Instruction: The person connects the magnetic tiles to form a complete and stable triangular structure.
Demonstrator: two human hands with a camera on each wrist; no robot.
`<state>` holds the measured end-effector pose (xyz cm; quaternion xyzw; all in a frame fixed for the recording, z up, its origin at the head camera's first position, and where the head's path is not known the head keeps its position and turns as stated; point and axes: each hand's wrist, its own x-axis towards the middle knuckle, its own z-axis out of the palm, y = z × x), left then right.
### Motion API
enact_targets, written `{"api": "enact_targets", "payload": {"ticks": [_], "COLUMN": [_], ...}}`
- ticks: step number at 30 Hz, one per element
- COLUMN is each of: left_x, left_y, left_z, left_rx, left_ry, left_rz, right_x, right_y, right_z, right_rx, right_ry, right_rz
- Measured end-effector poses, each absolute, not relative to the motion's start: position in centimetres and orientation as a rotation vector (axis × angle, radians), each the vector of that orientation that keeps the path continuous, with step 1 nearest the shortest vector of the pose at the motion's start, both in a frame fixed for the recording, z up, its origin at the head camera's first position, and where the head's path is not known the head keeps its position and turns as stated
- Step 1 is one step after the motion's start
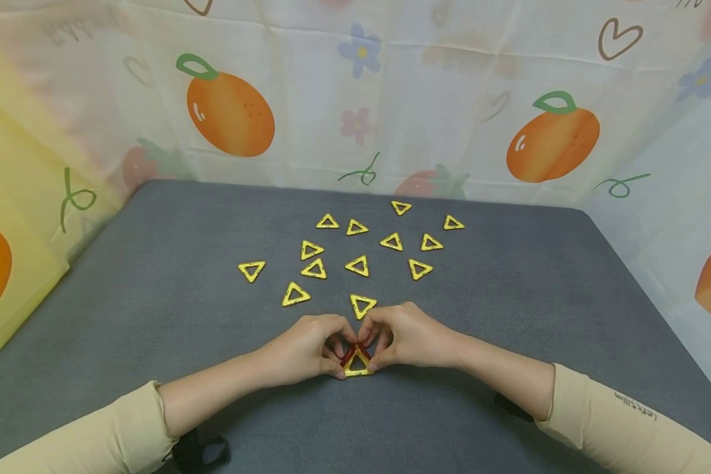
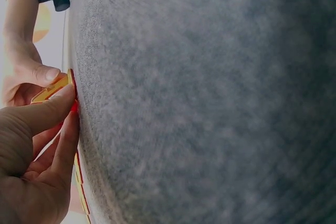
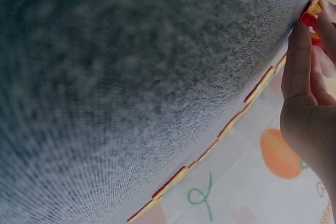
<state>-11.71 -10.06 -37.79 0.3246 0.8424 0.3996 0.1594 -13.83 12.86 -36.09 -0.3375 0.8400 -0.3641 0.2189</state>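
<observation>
Meeting over the near middle of the grey table (image 1: 172, 329), the left hand (image 1: 308, 347) and the right hand (image 1: 413, 337) grasp one piece (image 1: 358, 373), as I view it through the head camera. Each hand pinches a side of it between thumb and curled fingers, and the fingertips come close together at its top. The piece shows me a yellow triangular face with a hollow centre and red along the two upper sides. In my left-wrist view, part of it rises away from the table; how many parts compose it I cannot tell, since fingers cover much of it.

Beyond the hands I count thirteen loose triangles (image 1: 363, 298), yellow, hollow and lying flat. The nearest lies just past the fingers; the others spread apart toward the far edge, one well out to the left. From the right wrist I see several nearly edge-on, as a yellow line with red.

Cream sleeves (image 1: 616, 415) end at the forearms, the right one lettered. Behind the table I note a pale curtain (image 1: 308, 39) printed with oranges (image 1: 231, 115), flowers and hearts.
</observation>
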Motion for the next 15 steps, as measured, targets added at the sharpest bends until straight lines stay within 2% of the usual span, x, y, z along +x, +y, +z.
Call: {"api": "enact_targets", "payload": {"ticks": [15], "left_x": [-11.82], "left_y": [-10.18], "left_z": [-37.84], "left_rx": [0.91], "left_ry": [2.374], "left_rz": [1.165], "right_x": [-14.0], "right_y": [13.06], "right_z": [-35.79], "right_rx": [-0.933], "right_ry": [2.29], "right_rz": [-1.01]}}
